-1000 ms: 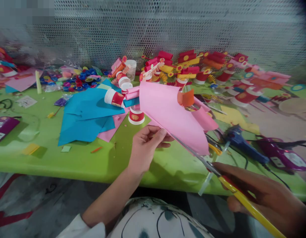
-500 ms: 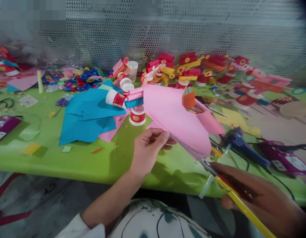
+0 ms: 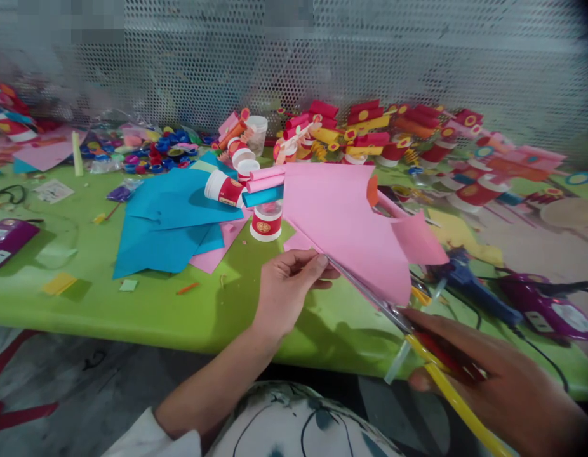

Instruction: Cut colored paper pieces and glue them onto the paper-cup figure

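A large sheet of pink paper hangs over the table, curved, with a notch cut from its right side. My left hand pinches its lower left edge between thumb and fingers. My right hand is closed round the scissors, which have yellow and red handles. Their blades lie along the paper's lower edge, the tips close to my left thumb. Behind the paper's left side stands a red and white paper cup, with pink and blue paper rolls above it.
Blue paper sheets lie left of my hands. A blue glue gun rests at the right, near a purple power strip. Several cup-and-roll models line the back by a perforated metal panel. Bottle caps are heaped back left.
The pink paper has shifted slightly right and its right part has spread outward. The scissor handles have drawn a little closer together. My left hand keeps its pinch.
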`<action>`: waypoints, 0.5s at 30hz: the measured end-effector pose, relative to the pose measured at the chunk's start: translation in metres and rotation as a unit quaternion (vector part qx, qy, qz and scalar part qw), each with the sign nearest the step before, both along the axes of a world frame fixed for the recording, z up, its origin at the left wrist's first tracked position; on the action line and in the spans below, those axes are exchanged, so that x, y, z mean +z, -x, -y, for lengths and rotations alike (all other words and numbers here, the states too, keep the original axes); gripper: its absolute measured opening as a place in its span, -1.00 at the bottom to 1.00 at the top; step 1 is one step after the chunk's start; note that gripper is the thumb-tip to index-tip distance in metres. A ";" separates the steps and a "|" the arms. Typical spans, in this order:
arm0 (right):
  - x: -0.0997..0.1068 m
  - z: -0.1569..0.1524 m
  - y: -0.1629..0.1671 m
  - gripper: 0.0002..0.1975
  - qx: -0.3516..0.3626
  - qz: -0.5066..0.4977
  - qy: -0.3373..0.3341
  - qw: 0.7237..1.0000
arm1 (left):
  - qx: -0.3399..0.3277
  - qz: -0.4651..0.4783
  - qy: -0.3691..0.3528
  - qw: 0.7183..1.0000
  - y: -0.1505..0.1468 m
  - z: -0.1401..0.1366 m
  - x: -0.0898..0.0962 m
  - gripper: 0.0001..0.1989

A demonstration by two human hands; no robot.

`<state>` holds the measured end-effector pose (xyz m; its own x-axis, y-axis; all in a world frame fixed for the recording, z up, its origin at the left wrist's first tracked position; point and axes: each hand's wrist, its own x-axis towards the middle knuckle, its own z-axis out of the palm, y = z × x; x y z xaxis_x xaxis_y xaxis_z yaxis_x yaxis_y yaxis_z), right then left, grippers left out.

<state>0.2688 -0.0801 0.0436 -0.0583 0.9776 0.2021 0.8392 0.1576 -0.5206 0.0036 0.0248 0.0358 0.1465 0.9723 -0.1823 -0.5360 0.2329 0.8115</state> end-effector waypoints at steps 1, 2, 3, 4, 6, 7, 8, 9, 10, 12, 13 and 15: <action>0.001 -0.002 0.001 -0.53 0.006 0.004 -0.013 1.000 | 0.001 0.000 0.004 1.000 0.000 0.000 0.000 -0.62; 0.001 -0.004 0.002 -0.54 0.013 0.011 -0.026 1.000 | 0.002 0.001 0.007 1.000 0.000 -0.001 0.000 -0.62; 0.002 -0.005 0.003 -0.56 0.022 0.018 -0.039 0.999 | 0.003 0.004 0.010 1.000 -0.001 -0.001 0.000 -0.62; 0.003 -0.007 0.004 -0.57 0.028 0.026 -0.047 0.998 | 0.003 0.007 0.013 1.000 -0.001 -0.001 0.000 -0.62; 0.003 -0.008 0.006 -0.59 0.031 0.034 -0.063 0.997 | 0.004 0.015 0.019 1.000 -0.001 -0.001 0.000 -0.61; 0.004 -0.009 0.007 -0.60 0.025 0.034 -0.068 0.997 | 0.004 0.020 0.021 1.000 -0.001 -0.002 0.001 -0.61; 0.005 -0.009 0.008 -0.61 0.019 0.032 -0.071 0.997 | 0.005 0.026 0.022 0.999 0.000 -0.002 0.001 -0.59; 0.005 -0.009 0.009 -0.62 0.016 0.030 -0.068 0.997 | 0.006 0.031 0.021 0.999 0.000 -0.002 0.001 -0.57; 0.006 -0.009 0.010 -0.62 0.014 0.027 -0.064 0.997 | 0.007 0.037 0.017 0.999 0.001 -0.002 0.001 -0.55; 0.009 -0.010 0.013 -0.55 0.011 0.019 -0.057 0.998 | 0.006 0.044 0.003 0.999 0.001 -0.002 0.002 -0.49; 0.010 -0.010 0.014 -0.51 0.011 0.017 -0.055 0.998 | 0.004 0.045 -0.006 0.999 0.001 -0.002 0.001 -0.48; 0.013 -0.012 0.017 -0.44 0.012 0.019 -0.049 0.999 | -0.001 0.042 -0.018 0.999 0.001 -0.001 0.001 -0.48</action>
<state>0.2521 -0.0681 0.0565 -0.0899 0.9514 0.2945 0.8534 0.2260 -0.4698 0.0023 0.0262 0.0367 0.1622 0.9776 -0.1340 -0.6014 0.2056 0.7720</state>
